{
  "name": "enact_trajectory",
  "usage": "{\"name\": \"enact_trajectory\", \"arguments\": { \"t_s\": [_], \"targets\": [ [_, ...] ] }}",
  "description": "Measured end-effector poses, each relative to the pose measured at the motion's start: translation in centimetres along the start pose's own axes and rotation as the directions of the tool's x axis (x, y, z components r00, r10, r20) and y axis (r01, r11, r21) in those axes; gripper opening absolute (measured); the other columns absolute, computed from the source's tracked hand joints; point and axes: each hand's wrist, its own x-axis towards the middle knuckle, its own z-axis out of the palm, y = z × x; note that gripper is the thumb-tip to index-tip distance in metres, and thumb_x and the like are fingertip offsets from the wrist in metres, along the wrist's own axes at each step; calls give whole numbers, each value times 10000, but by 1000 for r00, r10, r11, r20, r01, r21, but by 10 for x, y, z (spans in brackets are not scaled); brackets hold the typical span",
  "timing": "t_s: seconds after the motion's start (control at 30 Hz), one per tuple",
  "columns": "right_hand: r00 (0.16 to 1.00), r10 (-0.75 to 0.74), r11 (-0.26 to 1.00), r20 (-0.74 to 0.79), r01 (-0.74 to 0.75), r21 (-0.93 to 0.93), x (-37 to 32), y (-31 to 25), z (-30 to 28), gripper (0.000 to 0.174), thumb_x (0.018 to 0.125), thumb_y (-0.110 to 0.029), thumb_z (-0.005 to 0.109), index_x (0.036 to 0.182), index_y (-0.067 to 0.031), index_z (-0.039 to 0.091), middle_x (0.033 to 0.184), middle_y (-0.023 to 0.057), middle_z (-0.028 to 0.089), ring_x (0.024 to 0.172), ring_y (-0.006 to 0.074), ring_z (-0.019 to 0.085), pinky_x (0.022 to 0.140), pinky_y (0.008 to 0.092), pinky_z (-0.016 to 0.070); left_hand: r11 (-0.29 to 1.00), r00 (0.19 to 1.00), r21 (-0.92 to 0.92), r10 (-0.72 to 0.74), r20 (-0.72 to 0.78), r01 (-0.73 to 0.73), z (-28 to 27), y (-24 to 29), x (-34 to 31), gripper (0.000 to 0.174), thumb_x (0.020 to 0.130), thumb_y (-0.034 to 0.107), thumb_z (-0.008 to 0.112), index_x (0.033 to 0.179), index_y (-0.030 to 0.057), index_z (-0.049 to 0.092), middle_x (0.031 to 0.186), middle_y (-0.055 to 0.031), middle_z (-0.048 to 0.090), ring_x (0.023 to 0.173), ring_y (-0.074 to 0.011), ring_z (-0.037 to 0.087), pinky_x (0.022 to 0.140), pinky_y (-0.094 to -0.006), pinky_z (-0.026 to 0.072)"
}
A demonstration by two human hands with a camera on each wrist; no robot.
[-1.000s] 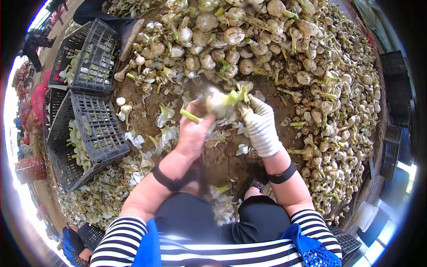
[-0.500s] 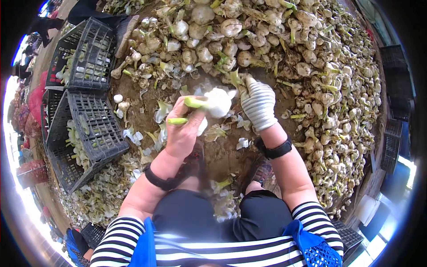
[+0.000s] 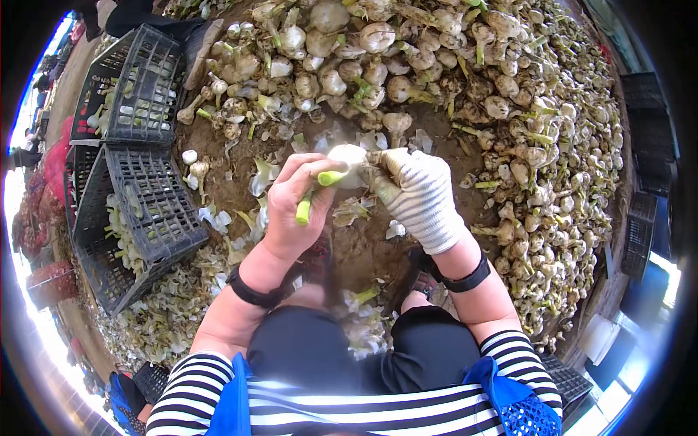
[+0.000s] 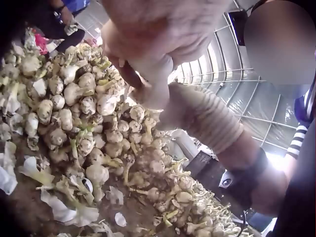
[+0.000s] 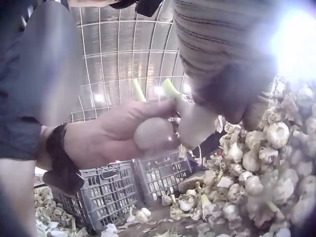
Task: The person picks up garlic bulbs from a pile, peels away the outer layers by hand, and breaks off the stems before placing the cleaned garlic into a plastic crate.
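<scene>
Gloved right hand (image 3: 422, 196) is back on the garlic bulb (image 3: 349, 156), pinching its skin; bare left hand (image 3: 294, 207) curls round the green stalk (image 3: 331, 177). Another layer's coming off, I'd guess.

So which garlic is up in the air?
The white garlic bulb, gripped between the bare left hand and the gloved right hand. The other bulbs, in the pile, lie on the ground, and no hand touches them.

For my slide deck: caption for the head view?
Bare left hand and gloved right hand hold a white garlic bulb beside a garlic heap and crates.
</scene>
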Motion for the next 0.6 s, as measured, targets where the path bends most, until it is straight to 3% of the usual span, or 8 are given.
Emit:
{"name": "enact_trajectory", "arguments": {
  "t_s": [0.1,0.13,0.23,0.3,0.37,0.43,0.5,0.6],
  "targets": [
    [980,156,982,-123,-140,129,8,22,10,109,710,-119,678,739,-64,588,633,115,583,577,250,586,555,329,477,990,999,-135,-38,34,42,-3,-2,-7,216,776,-32,620,982,35,621,957,-92,574,850,-196,580,730,-271,469],
    [963,236,961,-127,-213,175,11,27,9,73,770,-69,633,754,-11,592,608,104,568,528,112,496,529,262,436,965,996,-247,-77,41,85,-3,-1,-10,188,835,-15,557,1022,-4,570,1008,-102,559,954,-200,532,828,-294,432],
    [952,253,954,-171,-215,211,9,25,3,133,764,-89,674,847,-8,608,670,99,603,580,131,546,572,261,462,953,989,-265,-149,18,149,-5,-2,-10,194,849,-22,535,1040,0,563,1022,-104,556,963,-208,530,832,-298,431],
    [978,178,957,-104,-148,249,1,1,-8,195,735,-118,685,907,-74,604,709,110,615,594,231,598,568,294,489,970,993,-216,-117,-26,109,-6,-2,-7,214,825,-25,552,1037,2,570,1009,-114,567,955,-218,540,835,-292,430],
    [999,21,998,-26,-19,62,-6,-15,-9,246,721,-182,698,939,-102,615,715,95,618,638,275,615,580,335,495,1000,998,12,-8,67,7,-9,3,-5,250,785,-32,569,1031,14,583,995,-120,580,927,-237,560,824,-300,439],
    [997,-67,993,-26,64,-104,-7,-12,-7,278,700,-189,696,953,-106,616,704,96,612,623,273,608,576,358,488,999,998,16,41,48,-42,-4,7,-1,263,748,-38,570,1000,28,607,965,-116,602,898,-252,577,802,-318,454],
    [998,-65,989,27,68,-135,-5,-13,-8,248,694,-179,688,919,-98,620,699,103,609,613,276,601,571,363,483,961,973,161,210,98,-224,-9,8,7,345,660,-92,600,960,73,648,920,-88,622,821,-264,599,730,-310,483],
    [1000,25,999,1,-25,-36,3,5,-1,168,694,-155,670,837,-81,621,690,116,605,605,288,591,567,368,476,978,979,105,170,114,-182,-11,3,2,321,675,-68,617,957,82,653,918,-76,629,837,-253,595,740,-319,483]
  ]
}}
